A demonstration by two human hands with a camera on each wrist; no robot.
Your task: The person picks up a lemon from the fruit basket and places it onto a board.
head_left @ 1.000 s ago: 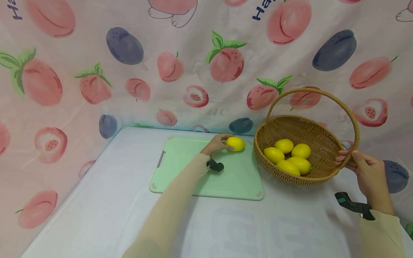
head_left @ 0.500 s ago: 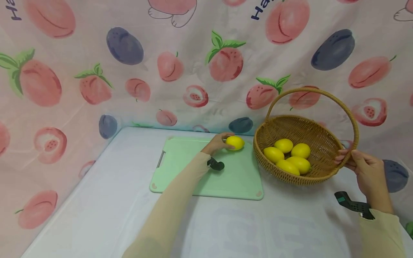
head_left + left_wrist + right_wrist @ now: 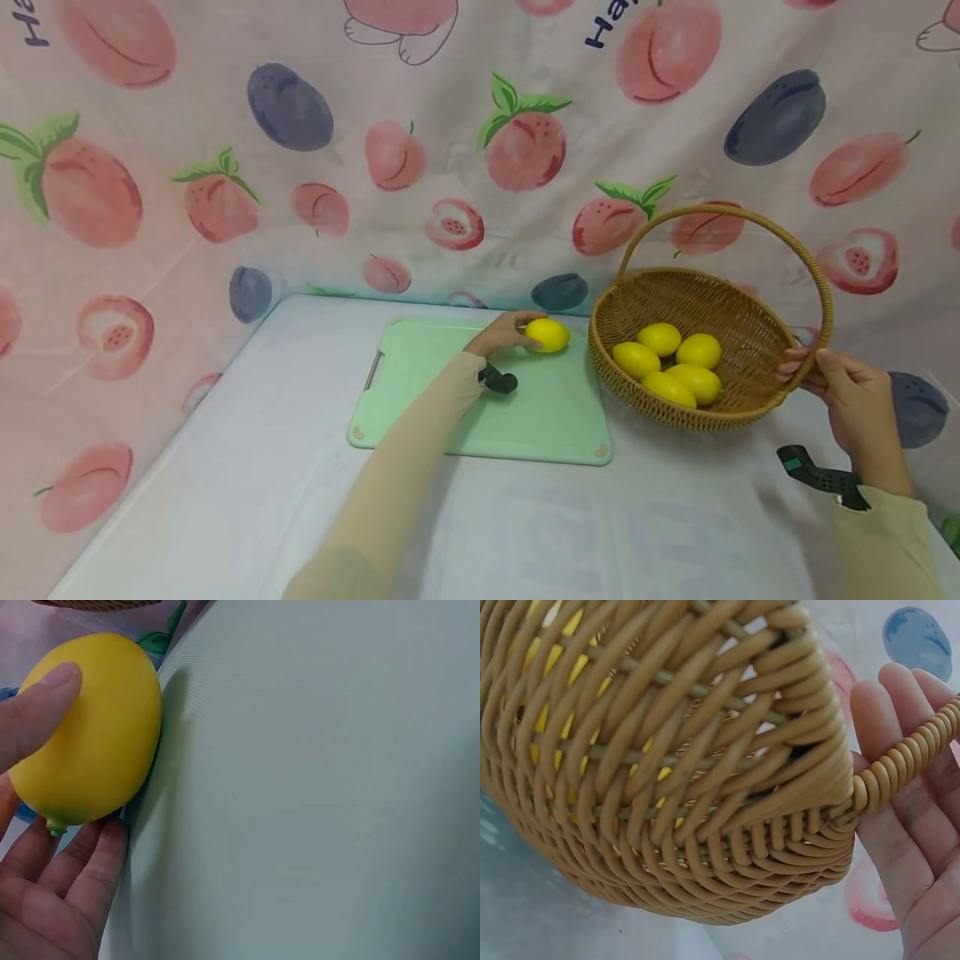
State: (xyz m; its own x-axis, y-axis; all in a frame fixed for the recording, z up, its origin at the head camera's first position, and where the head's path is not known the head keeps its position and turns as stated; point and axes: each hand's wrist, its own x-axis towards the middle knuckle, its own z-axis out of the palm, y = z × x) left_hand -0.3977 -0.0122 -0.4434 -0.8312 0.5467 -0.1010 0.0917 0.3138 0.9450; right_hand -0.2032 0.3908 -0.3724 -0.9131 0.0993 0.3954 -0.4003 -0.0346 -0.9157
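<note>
On the far right part of a pale green cutting board (image 3: 540, 417), my left hand (image 3: 501, 335) holds a yellow lemon (image 3: 549, 335). In the left wrist view, the thumb presses on the side of the lemon (image 3: 97, 735) and the other fingers reach around its stem end; its shadow falls on the board right beside it. To the right, a brown wicker basket (image 3: 622, 387) is tilted toward me with several lemons (image 3: 697, 383) inside. My right hand (image 3: 855, 392) holds the base of its arched handle, fingers behind it and thumb in front.
A white cloth (image 3: 225, 467) covers the table. Behind rises a fruit-printed curtain (image 3: 450, 150), close to the board's far edge and the basket. The board has a metal handle (image 3: 373, 371) at its left end. Something green (image 3: 951, 527) shows at the right edge.
</note>
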